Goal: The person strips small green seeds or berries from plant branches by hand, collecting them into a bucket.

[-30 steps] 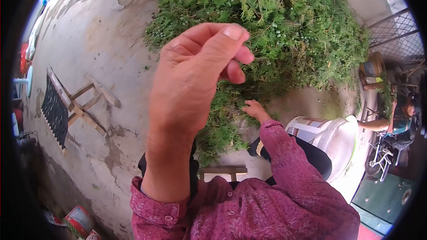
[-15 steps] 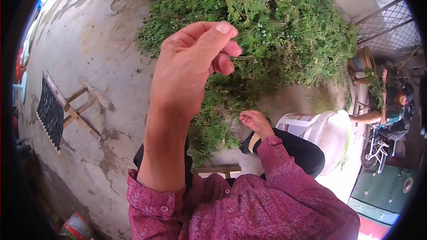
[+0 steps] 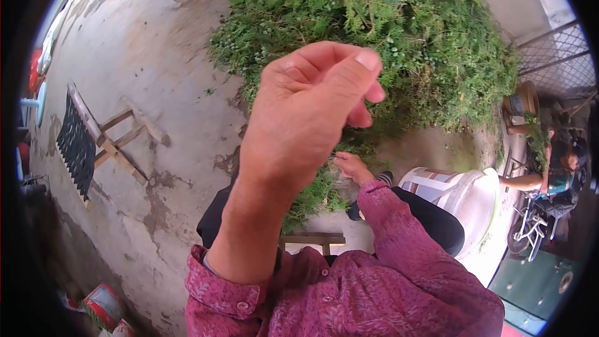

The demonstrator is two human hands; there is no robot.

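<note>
My left hand is raised close to the camera, its back towards me. The fingers are curled in and the thumb is pressed to the index finger; anything inside the pinch is hidden. Lower down and further away, my right hand is held near my knees with its fingers drawn together. Whether it grips a sprig cannot be made out. Beneath both hands lie cut green conifer branches, with a big heap of branches beyond them, dotted with small pale cones.
A large white bucket stands by my right knee. On the left is a folding stool with a black woven seat. A wooden stool edge shows under me. Another person sits at right, near a basket.
My left hand has moved right and slightly down in view and now overlaps the branches near my right hand. The right hand has turned slightly, its fingers closer together. The view has shifted a little.
</note>
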